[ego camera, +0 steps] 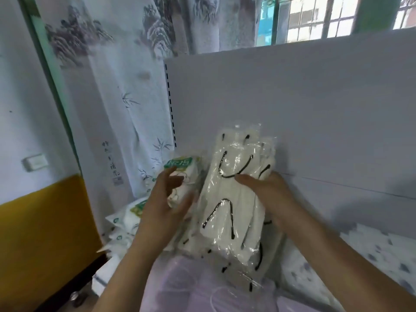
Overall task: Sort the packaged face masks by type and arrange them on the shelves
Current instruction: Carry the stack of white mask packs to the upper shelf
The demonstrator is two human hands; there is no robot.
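Right hand (267, 194) gripping black-looped mask packs (234, 199), left hand (166, 199) apparently spread beside; slippery, could fan out.

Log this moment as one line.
left hand: open beside green-label packs | right hand: grip on clear packs of white masks | shelf back panel behind

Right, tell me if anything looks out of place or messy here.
The green-label packs at lower left lie tumbled at mixed angles, not lined up. The black-loop packs lean upright against the shelf back, steadied by the right hand.
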